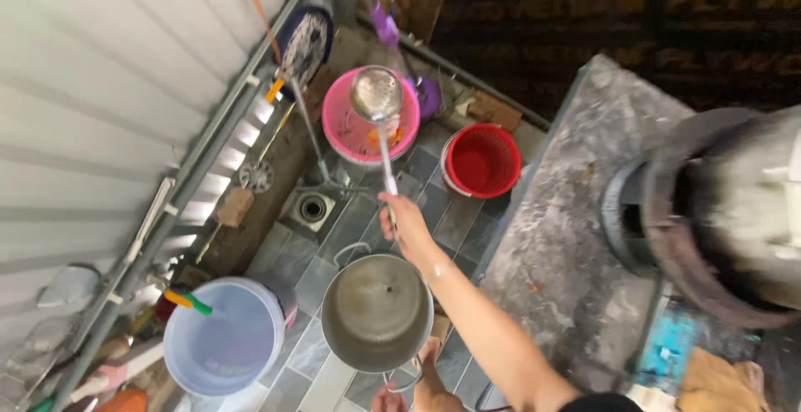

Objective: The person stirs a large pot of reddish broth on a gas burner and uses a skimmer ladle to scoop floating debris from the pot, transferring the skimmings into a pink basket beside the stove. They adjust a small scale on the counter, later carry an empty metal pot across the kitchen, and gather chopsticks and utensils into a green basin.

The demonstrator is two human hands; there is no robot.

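The right hand (399, 220) grips a ladle (377, 99) raised over the pink basin (342, 128); the left hand (392, 395) clasps the steel pot (375, 312) handle, ready for tipping.

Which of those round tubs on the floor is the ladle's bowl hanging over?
The pink basin by the far wall; the ladle in the right hand overlaps it. The red basket and pale blue bucket sit apart.

right hand (399, 216) grips ladle (377, 95) handle, bowl held out over pink basin (350, 132). left hand (390, 397) at handle of steel pot (377, 310), pot on tiled floor (455, 224) below ladle. red bucket (482, 160) right of basin, pale blue bucket (224, 337) left of pot. floor drain (311, 207) below-left of basin. grey counter (567, 237) right of pot.
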